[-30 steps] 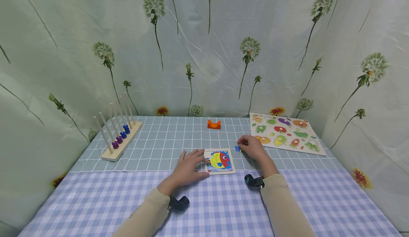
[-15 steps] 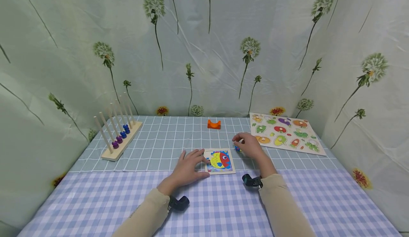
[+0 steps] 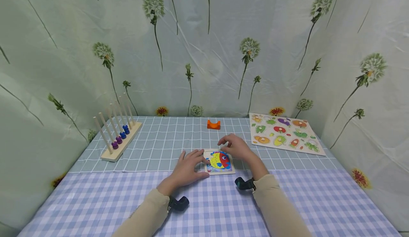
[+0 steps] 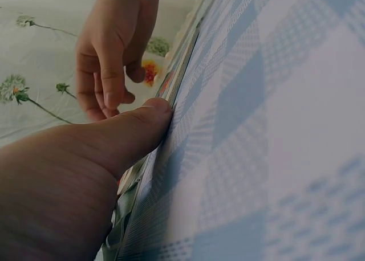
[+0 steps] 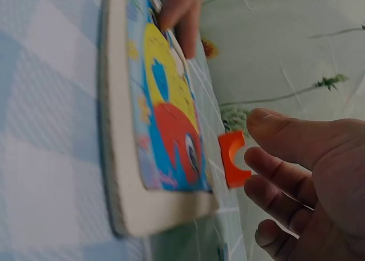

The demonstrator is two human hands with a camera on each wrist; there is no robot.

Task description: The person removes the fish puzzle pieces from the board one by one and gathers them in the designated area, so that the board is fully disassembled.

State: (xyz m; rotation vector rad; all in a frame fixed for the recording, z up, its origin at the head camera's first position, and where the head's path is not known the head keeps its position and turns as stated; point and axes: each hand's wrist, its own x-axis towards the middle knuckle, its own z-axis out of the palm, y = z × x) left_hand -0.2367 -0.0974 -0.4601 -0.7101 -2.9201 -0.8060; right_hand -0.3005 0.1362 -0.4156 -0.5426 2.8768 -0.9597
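Note:
A square wooden jigsaw puzzle [image 3: 219,161] with a yellow and red fish lies flat on the table. My left hand [image 3: 189,168] spreads over its left side, the thumb [image 4: 151,115] against the near edge and other fingers on the board. My right hand [image 3: 235,147] hovers just above the puzzle's far right corner. In the right wrist view that right hand [image 5: 302,181] has loosely bent fingers, with a gap between thumb and fingertips and nothing seen in it. A small blue item [image 5: 222,251], perhaps a puzzle piece, shows at that view's bottom edge, beyond the board.
An orange block [image 3: 213,124] with a curved notch stands farther back. At the right lies a vegetable peg puzzle [image 3: 265,144]. A wooden peg stand [image 3: 119,151] with purple and blue beads is at the left. A flowered curtain hangs behind the table.
My right hand has moved left, from beside the small blue piece to over the puzzle's right corner. That piece no longer shows in the head view. The left hand has stayed in place.

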